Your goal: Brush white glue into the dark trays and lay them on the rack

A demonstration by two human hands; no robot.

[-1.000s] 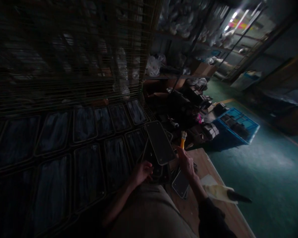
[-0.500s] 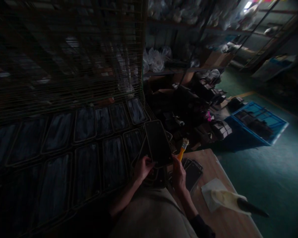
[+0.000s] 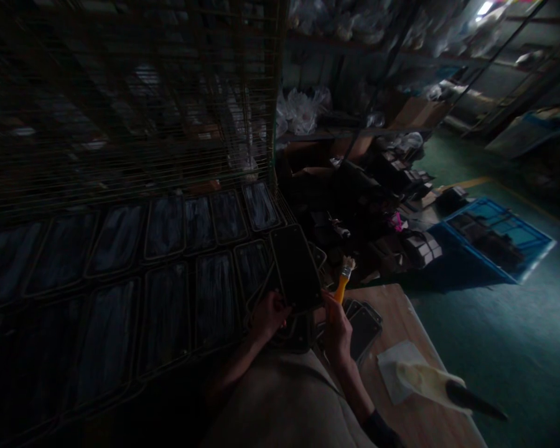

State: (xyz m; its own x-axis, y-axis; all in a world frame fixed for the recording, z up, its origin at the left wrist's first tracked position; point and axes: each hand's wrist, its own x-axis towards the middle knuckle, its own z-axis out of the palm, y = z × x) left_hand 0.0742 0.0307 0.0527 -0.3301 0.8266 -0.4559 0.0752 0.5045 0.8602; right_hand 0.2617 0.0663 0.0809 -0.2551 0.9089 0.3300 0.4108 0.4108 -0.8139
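Note:
A dark rectangular panel (image 3: 296, 267) with rounded corners is held up in front of my body. My left hand (image 3: 267, 318) pinches its lower left corner. In my right hand (image 3: 338, 333) is a paintbrush (image 3: 341, 287) with a yellow handle, bristles up, and its fingers also meet the panel's lower right corner. More dark panels (image 3: 301, 336) lie stacked beneath, partly hidden by the held one. To the left, rows of panels with whitish streaks (image 3: 213, 298) rest on a wire rack.
A wooden board (image 3: 396, 305) at my right carries a stack of dark panels (image 3: 364, 326), and a white cloth (image 3: 394, 367) under a pale bottle-like object with a black tip (image 3: 436, 382). Beyond stands a blue crate (image 3: 529, 252). A wire mesh (image 3: 205, 146) rises behind the rack.
The view has shifted slightly, so the background sits a little further right. Both hands keep the same hold on the panel and the brush.

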